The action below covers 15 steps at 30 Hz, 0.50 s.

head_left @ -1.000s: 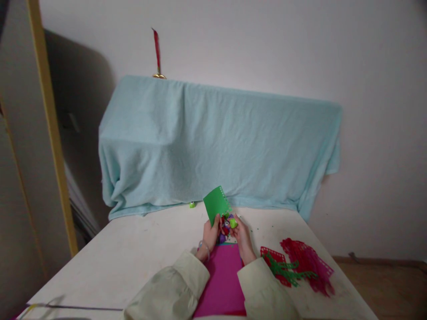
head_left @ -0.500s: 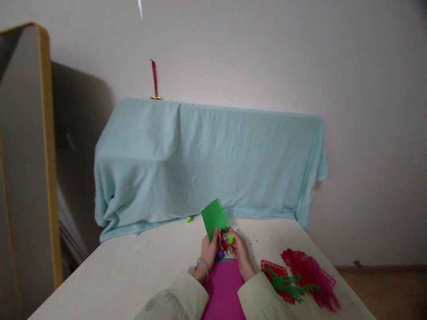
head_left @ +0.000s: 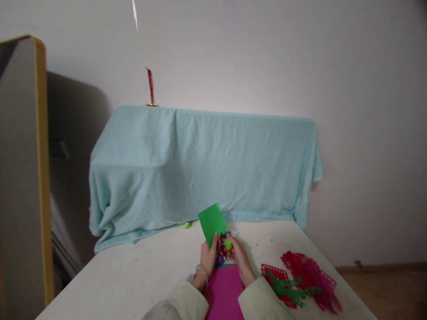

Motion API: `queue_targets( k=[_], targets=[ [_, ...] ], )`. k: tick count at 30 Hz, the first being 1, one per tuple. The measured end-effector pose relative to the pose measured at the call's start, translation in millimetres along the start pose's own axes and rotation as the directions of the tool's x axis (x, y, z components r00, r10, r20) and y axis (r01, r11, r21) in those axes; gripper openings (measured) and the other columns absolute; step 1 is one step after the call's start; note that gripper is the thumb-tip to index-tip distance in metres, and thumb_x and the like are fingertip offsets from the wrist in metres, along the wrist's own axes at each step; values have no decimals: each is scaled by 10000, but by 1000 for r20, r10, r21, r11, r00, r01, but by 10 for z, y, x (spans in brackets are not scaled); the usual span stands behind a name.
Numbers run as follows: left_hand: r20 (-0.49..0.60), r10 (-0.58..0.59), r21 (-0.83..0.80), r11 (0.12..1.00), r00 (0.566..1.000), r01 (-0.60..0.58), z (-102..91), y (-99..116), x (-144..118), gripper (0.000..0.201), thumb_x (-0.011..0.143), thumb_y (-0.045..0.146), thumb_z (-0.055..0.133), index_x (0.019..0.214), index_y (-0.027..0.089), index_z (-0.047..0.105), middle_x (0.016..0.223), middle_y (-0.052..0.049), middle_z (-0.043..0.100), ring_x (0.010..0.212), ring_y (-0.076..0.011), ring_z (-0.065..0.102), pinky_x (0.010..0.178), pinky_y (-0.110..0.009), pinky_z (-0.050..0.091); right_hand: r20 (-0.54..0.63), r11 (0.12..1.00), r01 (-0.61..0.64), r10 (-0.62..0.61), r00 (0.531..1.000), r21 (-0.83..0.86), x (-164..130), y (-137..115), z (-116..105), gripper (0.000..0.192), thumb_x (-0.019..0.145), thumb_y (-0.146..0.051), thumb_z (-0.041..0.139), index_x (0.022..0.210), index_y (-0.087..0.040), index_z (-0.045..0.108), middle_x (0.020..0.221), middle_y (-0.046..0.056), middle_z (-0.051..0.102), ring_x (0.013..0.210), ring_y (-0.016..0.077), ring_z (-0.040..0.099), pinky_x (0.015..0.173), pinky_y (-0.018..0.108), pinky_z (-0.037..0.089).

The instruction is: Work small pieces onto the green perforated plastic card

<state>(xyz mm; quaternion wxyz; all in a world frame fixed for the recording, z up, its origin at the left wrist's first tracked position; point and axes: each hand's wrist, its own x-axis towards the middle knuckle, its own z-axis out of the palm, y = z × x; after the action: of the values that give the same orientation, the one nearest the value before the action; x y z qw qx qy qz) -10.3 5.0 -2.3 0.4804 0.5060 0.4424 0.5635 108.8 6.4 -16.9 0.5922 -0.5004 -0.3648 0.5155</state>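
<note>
My left hand (head_left: 208, 259) pinches a small green paper card (head_left: 211, 223) by its lower edge and holds it upright above the white table (head_left: 140, 271). The card's right edge has a row of small punched holes. My right hand (head_left: 239, 257) grips a small lime-green punch tool (head_left: 228, 244) against that edge. Under both hands lies a magenta paper sheet (head_left: 224, 297). Purple and red bits show between my hands, too small to identify.
Cut-out red and green paper lattices (head_left: 296, 282) lie on the table to the right. A light-blue cloth (head_left: 200, 164) covers a long object at the table's back. A small green piece (head_left: 187, 225) lies by the cloth. A board (head_left: 23, 178) stands at left.
The view has tilted upward, so hands and table sit lower in the picture. Both hands keep the same hold on the card and punch tool.
</note>
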Motion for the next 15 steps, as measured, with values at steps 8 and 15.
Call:
queue_targets(
  k=[8,15],
  targets=[
    [5,2,14,1000,1000,-2,0,53,-13,543,737,662,499,537,157,493,444,3,473,432,-114,433,454,-226,331,60,1000,-3,3,998,4,16,8,-12,456,695,-590,583,700,-136,629,499,22,571,352,106,438,342,205,253],
    [-2,13,14,1000,1000,-12,1,23,-5,532,752,646,494,543,157,503,459,6,473,439,-112,424,463,-228,336,49,1000,-1,1,999,-19,57,43,-14,497,689,-616,566,720,-124,633,506,36,585,330,98,416,325,201,238]
  ],
)
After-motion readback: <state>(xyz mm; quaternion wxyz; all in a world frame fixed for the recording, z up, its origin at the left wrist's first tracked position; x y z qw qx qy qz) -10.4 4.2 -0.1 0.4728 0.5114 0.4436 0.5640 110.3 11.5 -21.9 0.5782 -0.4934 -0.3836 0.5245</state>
